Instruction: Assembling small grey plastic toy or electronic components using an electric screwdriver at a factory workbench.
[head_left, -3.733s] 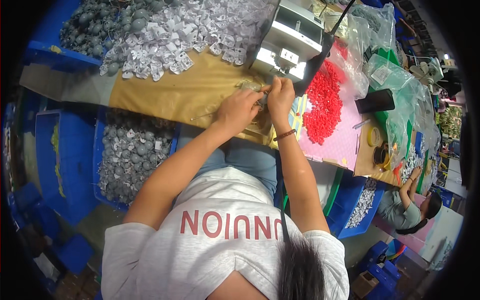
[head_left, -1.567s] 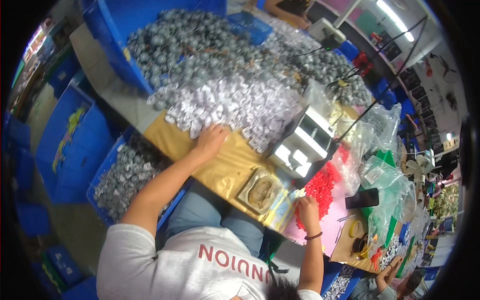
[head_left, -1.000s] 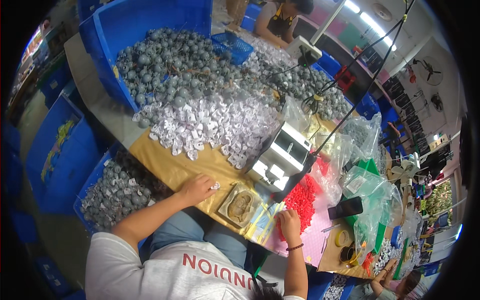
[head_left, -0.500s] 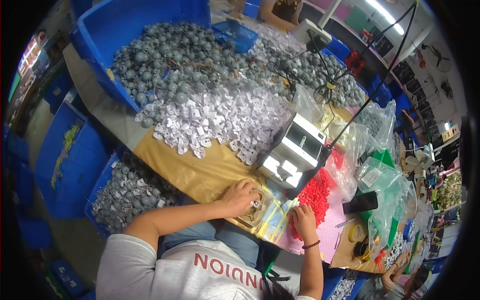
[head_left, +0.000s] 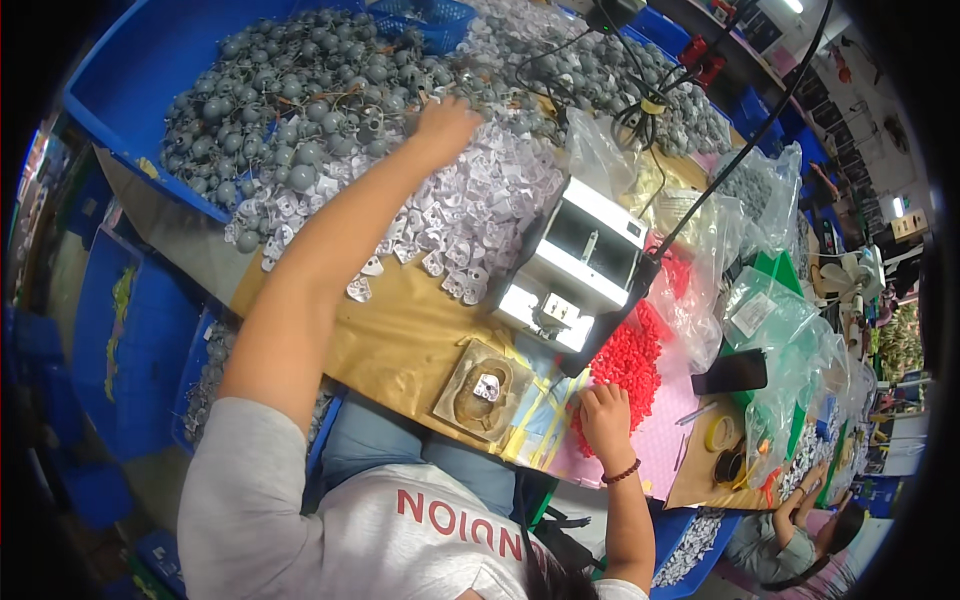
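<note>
My left hand (head_left: 447, 130) is stretched far forward over the border between a heap of grey balls with thin wires (head_left: 350, 125) and a heap of small white plastic pieces (head_left: 440, 225). Its fingers point down among them, and their tips are hidden. Bent fingers close my right hand (head_left: 606, 420) at the near edge of a pile of small red pieces (head_left: 630, 365); what it may hold is too small to make out. Between my arms lies a squarish fixture block (head_left: 468, 412) with a hollow, and a white piece with dark marks (head_left: 487, 387) sits in it.
A white and black bench device (head_left: 580, 265) stands beyond the fixture, its black cable rising to the right. Blue bins (head_left: 110, 110) flank the table's left. On the right lie a phone (head_left: 730, 372), tape rolls (head_left: 722, 433) and clear bags (head_left: 790, 340). Another person (head_left: 790, 540) sits at far right.
My left hand has left the fixture and reached forward to the heaps, uncovering the white piece in the hollow. My right hand stays by the red pieces. The view has shifted slightly.
</note>
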